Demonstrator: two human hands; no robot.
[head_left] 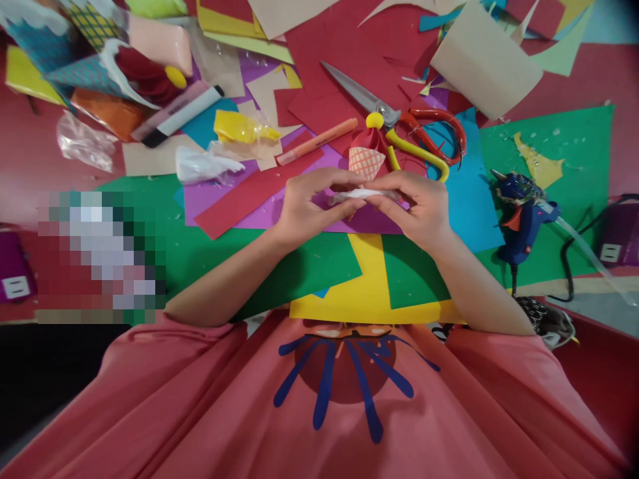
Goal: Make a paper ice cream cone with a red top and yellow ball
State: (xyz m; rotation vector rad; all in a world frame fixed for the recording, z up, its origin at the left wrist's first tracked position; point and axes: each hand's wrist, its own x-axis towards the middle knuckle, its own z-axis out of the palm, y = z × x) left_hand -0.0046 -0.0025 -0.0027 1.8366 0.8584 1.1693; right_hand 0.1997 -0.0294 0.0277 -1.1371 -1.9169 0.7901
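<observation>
My left hand (307, 203) and my right hand (417, 206) meet over the middle of the table, fingers pinched together. Between them they hold a small white strip (362, 194), rolled or folded, each hand gripping one end. Just behind my fingers stands a paper ice-cream cone (368, 150) with a checked cone, red top and yellow ball. Under my hands lie purple (219, 196), red, yellow (372, 286) and green (200, 256) paper sheets.
Red-and-yellow-handled scissors (399, 123) and an orange pen (317, 141) lie behind the cone. A blue glue gun (519, 213) rests at the right on green paper. Crumpled plastic (200, 165), a marker (174, 118) and several paper scraps crowd the far side.
</observation>
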